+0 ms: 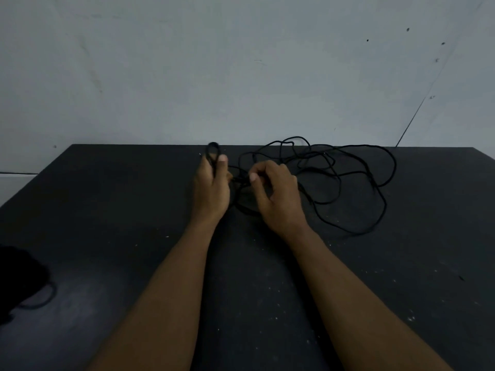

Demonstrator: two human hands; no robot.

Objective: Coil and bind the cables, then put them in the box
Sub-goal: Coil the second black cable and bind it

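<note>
In the head view, a black cable [334, 180] is being handled over a dark table [107, 210] that is filling the lower two thirds of the frame. A small loop of the cable is being pinched upright between the thumb and fingers of the left hand [213, 183], just left of the frame's centre, with the loop's top showing above the fingertips. A strand of the same cable is being gripped between the thumb and forefinger of the right hand [278, 196], just beside the left hand (the two are nearly touching). The rest of the cable is lying in loose, tangled loops on the table to the right of centre, reaching back to the table's far edge. A grey wall [241, 62] is filling the upper part. At the lower left edge, a dark bundle [21, 279] is resting on the table; what it is cannot be told.
</note>
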